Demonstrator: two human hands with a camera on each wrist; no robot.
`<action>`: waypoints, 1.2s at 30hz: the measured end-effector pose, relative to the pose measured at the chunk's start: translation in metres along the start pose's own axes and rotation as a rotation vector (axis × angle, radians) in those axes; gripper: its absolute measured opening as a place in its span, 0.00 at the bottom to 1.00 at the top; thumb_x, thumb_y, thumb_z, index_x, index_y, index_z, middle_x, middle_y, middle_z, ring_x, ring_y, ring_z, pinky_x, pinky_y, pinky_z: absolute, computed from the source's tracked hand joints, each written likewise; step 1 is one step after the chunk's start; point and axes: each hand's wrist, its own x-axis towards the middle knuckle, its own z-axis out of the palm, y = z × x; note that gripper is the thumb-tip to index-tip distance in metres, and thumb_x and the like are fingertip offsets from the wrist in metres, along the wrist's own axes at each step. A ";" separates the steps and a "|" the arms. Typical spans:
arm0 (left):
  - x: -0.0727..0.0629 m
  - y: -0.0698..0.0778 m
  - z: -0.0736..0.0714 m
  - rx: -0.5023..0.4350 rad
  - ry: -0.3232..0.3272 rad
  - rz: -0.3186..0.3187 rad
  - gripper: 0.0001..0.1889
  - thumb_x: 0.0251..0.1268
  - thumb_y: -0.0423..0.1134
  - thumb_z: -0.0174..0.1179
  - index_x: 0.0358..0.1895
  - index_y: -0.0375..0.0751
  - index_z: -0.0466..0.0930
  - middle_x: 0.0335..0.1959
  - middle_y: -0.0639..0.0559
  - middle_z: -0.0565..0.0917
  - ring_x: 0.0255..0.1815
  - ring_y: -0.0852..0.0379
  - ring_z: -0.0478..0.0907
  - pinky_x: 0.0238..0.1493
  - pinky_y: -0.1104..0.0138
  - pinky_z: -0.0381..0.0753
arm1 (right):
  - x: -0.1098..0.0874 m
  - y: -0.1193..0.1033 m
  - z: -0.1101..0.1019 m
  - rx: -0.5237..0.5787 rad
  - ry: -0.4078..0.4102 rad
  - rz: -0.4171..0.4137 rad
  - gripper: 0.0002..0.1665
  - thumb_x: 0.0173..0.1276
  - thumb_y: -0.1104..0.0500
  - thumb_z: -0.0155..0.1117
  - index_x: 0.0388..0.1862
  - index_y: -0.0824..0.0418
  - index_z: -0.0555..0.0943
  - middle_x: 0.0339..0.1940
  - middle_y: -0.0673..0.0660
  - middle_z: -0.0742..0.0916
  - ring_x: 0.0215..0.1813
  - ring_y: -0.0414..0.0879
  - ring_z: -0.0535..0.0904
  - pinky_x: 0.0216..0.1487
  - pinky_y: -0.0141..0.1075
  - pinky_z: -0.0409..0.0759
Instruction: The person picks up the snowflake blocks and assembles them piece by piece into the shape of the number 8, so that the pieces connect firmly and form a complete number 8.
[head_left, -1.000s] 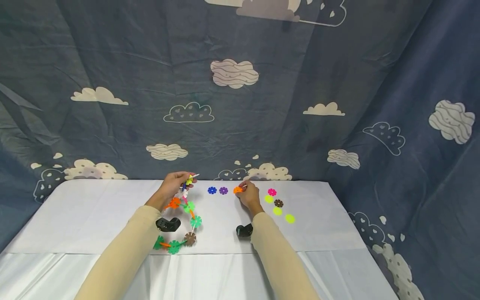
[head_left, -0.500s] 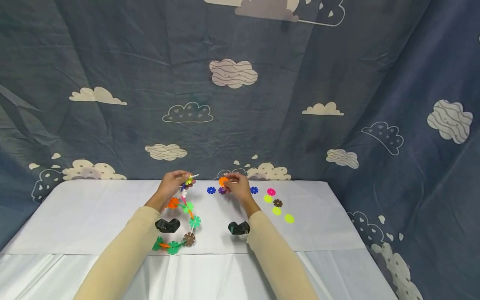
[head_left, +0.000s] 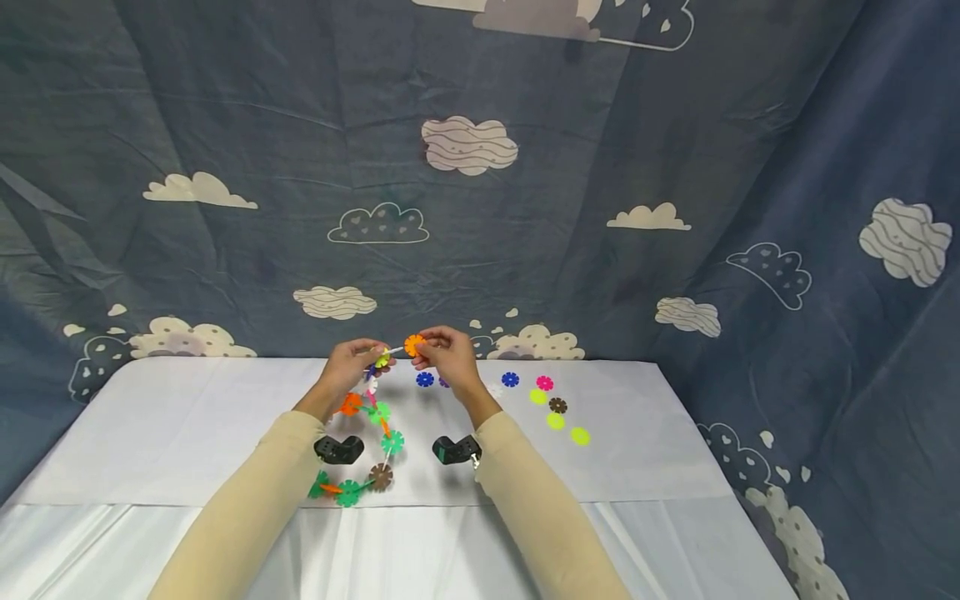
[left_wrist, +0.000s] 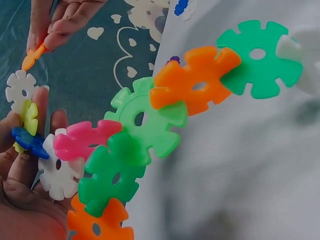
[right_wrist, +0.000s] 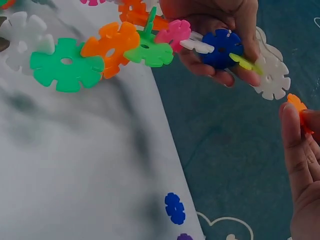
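Note:
My left hand [head_left: 348, 368] pinches a chain of interlocked plastic snowflake discs near its raised end, around the yellow disc [left_wrist: 29, 117] and blue disc [right_wrist: 221, 48]. A white disc [right_wrist: 273, 79] sticks out past those fingers at the tip of the chain. From there the chain hangs down to the table through pink, green [head_left: 392, 442] and orange discs to a brown one [head_left: 381, 477]. Between thumb and fingers, my right hand [head_left: 448, 358] holds a loose orange disc [head_left: 414, 345] edge-on against or just off the white disc; contact is too fine to tell.
On the white-covered table [head_left: 225, 450] lie loose discs: blue [head_left: 425, 380] and another blue [head_left: 510, 379], pink [head_left: 544, 383], brown [head_left: 557, 406] and several yellow ones [head_left: 580, 436]. A purple disc [right_wrist: 184, 236] is partly hidden. A dark cloud-patterned curtain [head_left: 525, 275] hangs behind the table.
My right hand has lifted the orange disc from the table and carried it left to the white disc at the chain's end. The left hand has stayed nearly still, gripping the chain.

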 end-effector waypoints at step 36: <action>-0.008 0.008 0.012 0.118 -0.038 0.006 0.18 0.76 0.42 0.49 0.57 0.32 0.74 0.47 0.39 0.84 0.39 0.55 0.84 0.52 0.55 0.79 | -0.003 -0.003 -0.001 -0.088 -0.075 0.017 0.16 0.67 0.74 0.57 0.54 0.74 0.79 0.39 0.65 0.84 0.26 0.41 0.81 0.39 0.41 0.85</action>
